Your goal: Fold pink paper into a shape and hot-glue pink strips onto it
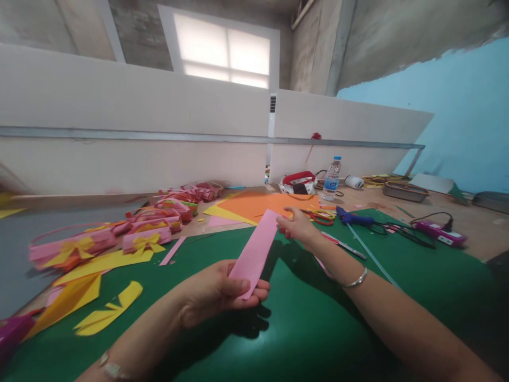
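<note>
- Pink strip (256, 252) slants between my hands, above the green mat (318, 323).
- My left hand (217, 286) is closed on its near end, thumb on top, fingers beneath.
- My right hand (300, 228) curls nearly closed at its far corner; I cannot tell whether it pinches.
- Cutting seems done; no fold or bow shows on it, unlike the pink bundles (164, 233) with yellow bows (149, 243) beyond my left hand.
- It looks long, flat, plain and straight-edged.

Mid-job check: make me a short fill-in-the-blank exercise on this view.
The left hand holds a strip coloured ____.
The water bottle has a ____ cap.
The bows on the pink rolls are ____.
The blue glue gun lies in the picture's ____ half.
Missing words: pink; blue; yellow; right.
</note>
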{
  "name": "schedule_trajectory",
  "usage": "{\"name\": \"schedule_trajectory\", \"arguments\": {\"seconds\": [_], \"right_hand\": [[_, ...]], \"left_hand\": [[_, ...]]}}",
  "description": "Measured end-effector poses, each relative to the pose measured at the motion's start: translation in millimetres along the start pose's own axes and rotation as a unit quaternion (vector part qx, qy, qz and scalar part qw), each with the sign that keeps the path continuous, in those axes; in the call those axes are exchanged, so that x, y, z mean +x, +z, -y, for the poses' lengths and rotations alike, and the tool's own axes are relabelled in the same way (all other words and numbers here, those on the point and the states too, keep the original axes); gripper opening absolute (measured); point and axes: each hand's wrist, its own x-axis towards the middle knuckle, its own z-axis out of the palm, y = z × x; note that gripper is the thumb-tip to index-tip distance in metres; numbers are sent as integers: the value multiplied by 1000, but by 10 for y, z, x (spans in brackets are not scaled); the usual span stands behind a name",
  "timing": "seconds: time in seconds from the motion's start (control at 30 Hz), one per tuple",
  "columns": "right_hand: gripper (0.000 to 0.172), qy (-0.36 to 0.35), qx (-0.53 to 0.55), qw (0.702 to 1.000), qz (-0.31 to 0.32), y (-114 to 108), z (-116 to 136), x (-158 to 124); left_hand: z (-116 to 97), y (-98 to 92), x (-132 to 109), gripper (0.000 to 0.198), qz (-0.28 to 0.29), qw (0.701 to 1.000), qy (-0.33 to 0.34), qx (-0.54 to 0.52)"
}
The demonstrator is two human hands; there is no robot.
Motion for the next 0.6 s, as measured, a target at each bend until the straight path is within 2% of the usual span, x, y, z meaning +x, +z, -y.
{"name": "schedule_trajectory", "arguments": {"seconds": [0.07,0.13,0.2,0.23,0.27,0.3,0.37,0.43,0.47,0.53,0.57,0.6], "right_hand": [[36,-58,-39,998,-4,8,77,-77],[38,-175,-105,978,49,48,140,-170],[34,-338,-201,909,135,124,165,-253],[27,-392,-232,876,158,165,167,-284],[21,-423,-248,856,165,200,167,-307],[17,-428,-242,857,156,221,172,-323],[17,-402,-183,890,109,211,218,-348],[17,-348,-81,933,42,144,323,-389],[14,-306,-16,952,16,106,393,-422],[11,-195,125,973,12,57,540,-515],[11,-142,192,970,37,55,604,-569],[11,-98,244,962,73,69,655,-622]], "left_hand": [[-9,9,13,22,-37,999,12,-22],[-12,9,19,21,-63,997,28,-45],[-17,2,15,23,-58,996,36,-61],[-23,-1,9,24,-53,995,39,-68],[-34,-6,2,23,-50,995,39,-73],[-51,-11,-7,23,-47,995,36,-76],[-96,-27,-23,30,-60,995,43,-68],[-151,-51,-41,46,-116,985,124,-16],[-178,-62,-53,52,-159,967,195,33],[-225,-64,-93,62,-238,895,346,147],[-242,-51,-120,66,-249,863,396,194],[-254,-28,-150,69,-240,845,421,226]]}}
